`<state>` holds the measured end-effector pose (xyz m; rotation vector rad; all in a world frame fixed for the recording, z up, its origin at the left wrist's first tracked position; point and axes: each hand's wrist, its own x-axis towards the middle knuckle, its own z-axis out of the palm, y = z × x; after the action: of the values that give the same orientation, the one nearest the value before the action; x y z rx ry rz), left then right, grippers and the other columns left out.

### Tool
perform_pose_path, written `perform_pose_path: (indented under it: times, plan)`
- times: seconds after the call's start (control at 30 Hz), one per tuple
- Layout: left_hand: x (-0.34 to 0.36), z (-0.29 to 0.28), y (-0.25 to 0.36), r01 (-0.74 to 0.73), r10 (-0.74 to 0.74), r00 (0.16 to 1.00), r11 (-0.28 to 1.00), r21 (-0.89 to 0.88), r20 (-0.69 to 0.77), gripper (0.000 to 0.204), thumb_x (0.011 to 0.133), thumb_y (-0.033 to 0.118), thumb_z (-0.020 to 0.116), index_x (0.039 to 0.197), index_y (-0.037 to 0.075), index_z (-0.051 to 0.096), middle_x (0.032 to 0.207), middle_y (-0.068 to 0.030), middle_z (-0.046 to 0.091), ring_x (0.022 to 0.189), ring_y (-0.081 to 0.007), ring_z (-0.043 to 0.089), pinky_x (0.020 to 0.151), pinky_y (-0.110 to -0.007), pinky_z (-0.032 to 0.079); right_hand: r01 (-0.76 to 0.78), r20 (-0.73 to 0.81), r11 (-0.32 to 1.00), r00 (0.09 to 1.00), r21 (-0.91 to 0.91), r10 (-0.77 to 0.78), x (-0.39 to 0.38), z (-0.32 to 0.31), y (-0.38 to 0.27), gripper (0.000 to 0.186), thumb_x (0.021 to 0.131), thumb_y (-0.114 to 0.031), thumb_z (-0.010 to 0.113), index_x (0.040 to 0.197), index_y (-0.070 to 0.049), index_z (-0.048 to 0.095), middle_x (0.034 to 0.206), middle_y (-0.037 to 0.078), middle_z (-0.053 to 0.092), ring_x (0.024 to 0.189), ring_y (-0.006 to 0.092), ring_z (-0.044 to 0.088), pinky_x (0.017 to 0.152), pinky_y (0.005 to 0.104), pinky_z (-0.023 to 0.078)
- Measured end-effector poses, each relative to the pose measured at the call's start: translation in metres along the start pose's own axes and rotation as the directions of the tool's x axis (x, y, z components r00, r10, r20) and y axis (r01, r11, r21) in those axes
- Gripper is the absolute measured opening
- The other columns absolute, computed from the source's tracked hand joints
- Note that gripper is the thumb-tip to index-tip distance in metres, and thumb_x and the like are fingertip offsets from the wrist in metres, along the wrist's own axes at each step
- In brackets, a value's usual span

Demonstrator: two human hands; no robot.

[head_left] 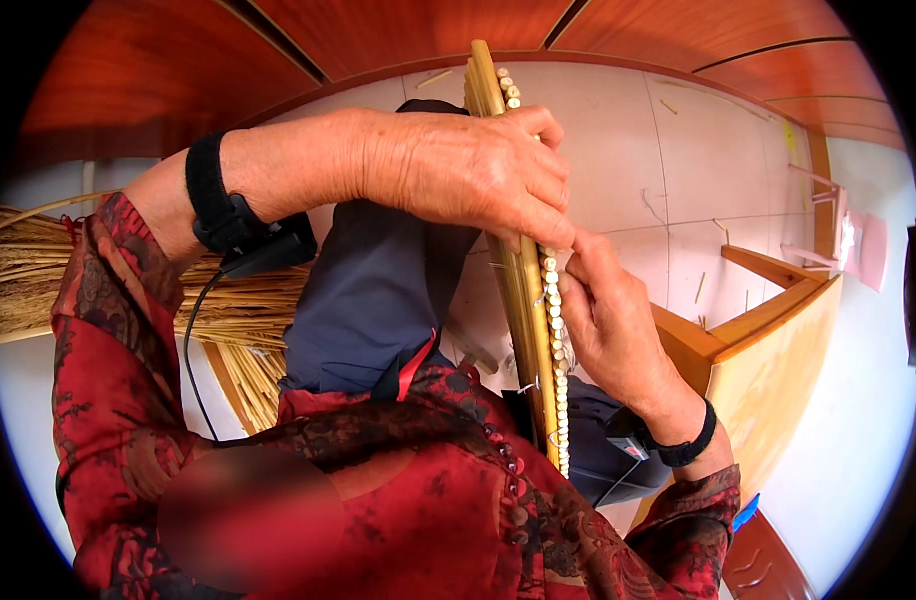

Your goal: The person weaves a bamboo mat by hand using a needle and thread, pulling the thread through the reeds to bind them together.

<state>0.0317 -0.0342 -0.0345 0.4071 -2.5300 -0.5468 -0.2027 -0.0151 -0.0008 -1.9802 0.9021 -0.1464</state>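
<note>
A panel of pale yellow stalks (pixel 528 330) stands on edge over my lap, seen along its narrow side. The round cut ends of its stalks form a row down its right side, and bits of white thread show near its lower part. My left hand (pixel 458 165) reaches across the panel's upper part, its fingers bent over the edge and closed on it. From the right, my right hand (pixel 613 315) meets the left fingertips at the row of ends, thumb and forefinger pressed together. Whatever lies between those right fingertips is too small to make out.
Bundles of long dry stalks (pixel 38 270) lie at the left. A wooden stool (pixel 778 340) stands on its side at the right, with a small pink chair (pixel 863 245) beyond it. Stalk scraps lie on the tiled floor (pixel 618 130) before reddish wooden cabinets (pixel 438 25).
</note>
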Motion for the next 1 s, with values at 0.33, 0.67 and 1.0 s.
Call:
perform_pose_path:
  times: [0.33, 0.67, 1.0]
  plan:
    - [-0.001, -0.003, 0.001, -0.012, 0.011, 1.0, 0.998, 0.056, 0.02, 0.019, 0.086, 0.013, 0.058, 0.104, 0.008, 0.06, 0.082, -0.0018, 0.055, 0.081, -0.0193, 0.055, 0.089, -0.041, 0.038, 0.127, -0.108, 0.988, 0.987, 0.087, -0.117, 0.008, 0.012, 0.01, 0.022, 0.093, -0.004, 0.047, 0.115, -0.003, 0.046, 0.083, 0.027, 0.06, 0.078, 0.0485, 0.057, 0.063, 0.0507, 0.044]
    - [0.024, -0.024, -0.007, 0.045, -0.043, 0.999, 0.988, 0.148, -0.017, 0.025, 0.077, 0.017, 0.068, 0.099, 0.01, 0.059, 0.081, -0.0022, 0.059, 0.081, -0.0225, 0.059, 0.08, -0.037, 0.044, 0.063, -0.31, 0.897, 0.926, -0.438, -0.216, -0.053, -0.077, -0.038, 0.029, 0.085, 0.002, 0.058, 0.113, -0.004, 0.06, 0.102, 0.019, 0.06, 0.094, 0.038, 0.058, 0.079, 0.0408, 0.049]
    - [0.025, -0.077, -0.012, 0.171, -0.069, 0.975, 0.843, 0.511, -0.211, 0.028, 0.076, 0.021, 0.072, 0.099, 0.009, 0.061, 0.086, -0.0046, 0.064, 0.082, -0.0246, 0.062, 0.073, -0.037, 0.048, -0.154, -0.563, 0.661, 0.682, -0.735, -0.468, -0.086, -0.042, -0.002, 0.053, 0.077, -0.004, 0.071, 0.127, -0.005, 0.053, 0.119, 0.017, 0.058, 0.108, 0.0339, 0.055, 0.092, 0.0426, 0.045]
